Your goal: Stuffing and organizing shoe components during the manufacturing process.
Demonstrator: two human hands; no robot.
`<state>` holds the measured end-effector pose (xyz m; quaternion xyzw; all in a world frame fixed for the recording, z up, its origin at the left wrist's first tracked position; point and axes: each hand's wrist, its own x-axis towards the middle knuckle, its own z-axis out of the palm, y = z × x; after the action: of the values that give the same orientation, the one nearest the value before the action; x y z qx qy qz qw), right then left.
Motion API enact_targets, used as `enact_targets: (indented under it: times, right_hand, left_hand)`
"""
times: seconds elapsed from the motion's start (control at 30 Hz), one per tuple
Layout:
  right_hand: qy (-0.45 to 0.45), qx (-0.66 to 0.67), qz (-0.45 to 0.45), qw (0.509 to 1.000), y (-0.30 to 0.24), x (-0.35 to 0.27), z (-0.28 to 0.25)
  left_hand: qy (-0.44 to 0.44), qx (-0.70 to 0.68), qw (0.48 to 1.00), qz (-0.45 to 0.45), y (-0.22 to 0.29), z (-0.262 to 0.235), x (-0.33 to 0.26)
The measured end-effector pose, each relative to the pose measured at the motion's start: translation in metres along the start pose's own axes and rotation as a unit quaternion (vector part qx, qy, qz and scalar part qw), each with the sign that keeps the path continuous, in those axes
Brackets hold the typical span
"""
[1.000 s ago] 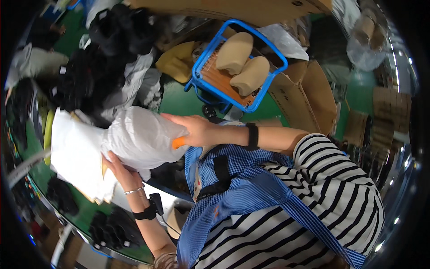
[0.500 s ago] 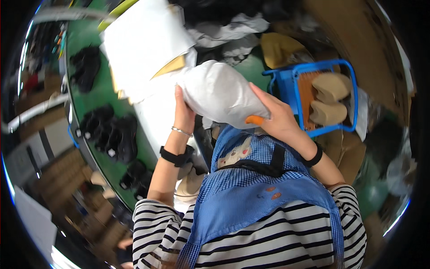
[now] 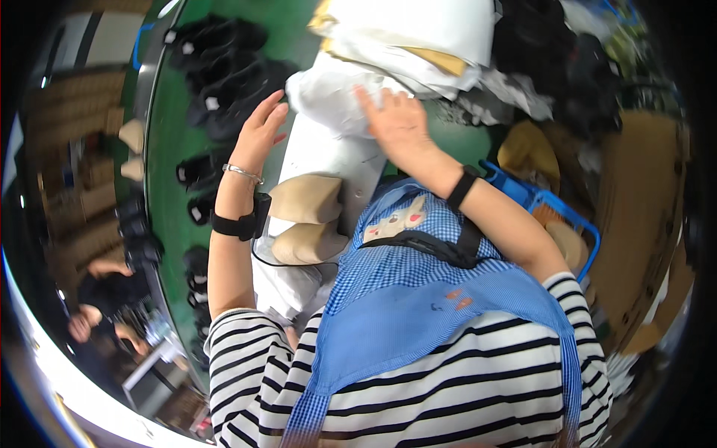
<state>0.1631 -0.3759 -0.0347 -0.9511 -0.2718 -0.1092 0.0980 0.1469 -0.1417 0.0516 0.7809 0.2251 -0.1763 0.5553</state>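
A bundle wrapped in white paper [image 3: 325, 97] lies at the far end of a white board [image 3: 314, 149], against a stack of white sheets. My right hand [image 3: 399, 123] rests on or just over the bundle's right side, fingers stretched out and slightly blurred. Just left of the bundle, my left hand [image 3: 260, 133] is held in the air with its fingers extended and nothing in it. Closer to my body, two beige moulded forms [image 3: 305, 197] sit one behind the other on the board, beside my left forearm. What the paper wraps is hidden.
Black shoes [image 3: 231, 75] line the green table [image 3: 168, 142] at left. The stack of white and yellow sheets [image 3: 418, 33] stands at the back. To the right are a blue plastic basket [image 3: 567, 213], a tan piece [image 3: 523, 153] and brown cardboard [image 3: 650, 201]. Another person [image 3: 104, 299] is at lower left.
The white bundle went from between both hands, in front of me, to the board on the left. My left hand has let go of it; the view has swung leftward.
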Motion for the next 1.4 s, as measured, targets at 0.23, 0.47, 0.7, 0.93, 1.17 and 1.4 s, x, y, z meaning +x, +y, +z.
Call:
enact_targets:
  times: [0.23, 0.47, 0.7, 0.93, 1.17, 1.4]
  right_hand:
    - [-0.037, 0.068, -0.081, 0.994, 0.021, 0.029, -0.004]
    - [-0.059, 0.207, -0.061, 0.975, 0.062, 0.032, -0.023]
    - [0.023, 0.254, 0.141, 0.957, 0.153, -0.017, -0.098]
    - [0.099, 0.026, 0.321, 0.941, 0.276, -0.174, -0.293]
    - [0.102, -0.058, 0.478, 0.870, 0.393, -0.301, -0.437]
    - [0.123, 0.011, 0.529, 0.839, 0.470, -0.324, -0.457]
  left_hand:
    - [0.081, 0.007, 0.994, 0.078, 0.020, -0.046, -0.100]
    - [0.137, 0.126, 0.979, 0.085, 0.021, -0.016, -0.118]
    - [-0.055, 0.075, 0.989, 0.116, 0.111, 0.012, -0.100]
    - [-0.205, 0.208, 0.906, 0.307, 0.244, 0.124, -0.063]
    - [-0.359, 0.300, 0.787, 0.402, 0.342, 0.259, -0.055]
    - [-0.375, 0.295, 0.750, 0.457, 0.409, 0.414, -0.063]
